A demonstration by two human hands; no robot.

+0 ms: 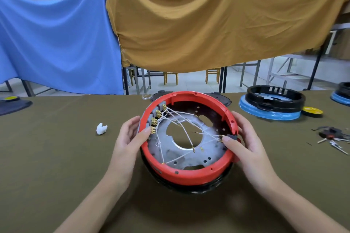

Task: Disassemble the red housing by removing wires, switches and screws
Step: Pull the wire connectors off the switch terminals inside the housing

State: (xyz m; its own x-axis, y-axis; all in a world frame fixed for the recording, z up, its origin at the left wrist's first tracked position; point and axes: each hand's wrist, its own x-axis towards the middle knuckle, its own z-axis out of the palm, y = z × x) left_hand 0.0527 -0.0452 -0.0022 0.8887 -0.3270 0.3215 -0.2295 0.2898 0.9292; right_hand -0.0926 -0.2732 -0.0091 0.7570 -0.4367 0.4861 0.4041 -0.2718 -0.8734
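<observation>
The round red housing point(191, 173) is tilted up toward me on the olive table, with a grey metal plate point(170, 151) inside. White wires point(181, 119) with brass terminals cross the opening. Several grey switches point(156, 114) sit along the inner left wall. My left hand point(130, 138) grips the left rim, thumb tip by the lowest brass terminal. My right hand point(244, 143) holds the right rim, thumb inside next to a small dark part point(232, 136) on the wall.
A small white piece point(101, 128) lies left of the housing. A black housing on a blue base point(272, 103) and a yellow disc point(312, 111) sit at the right. Tools and loose metal parts point(335, 138) lie at the far right edge. Blue and mustard cloths hang behind.
</observation>
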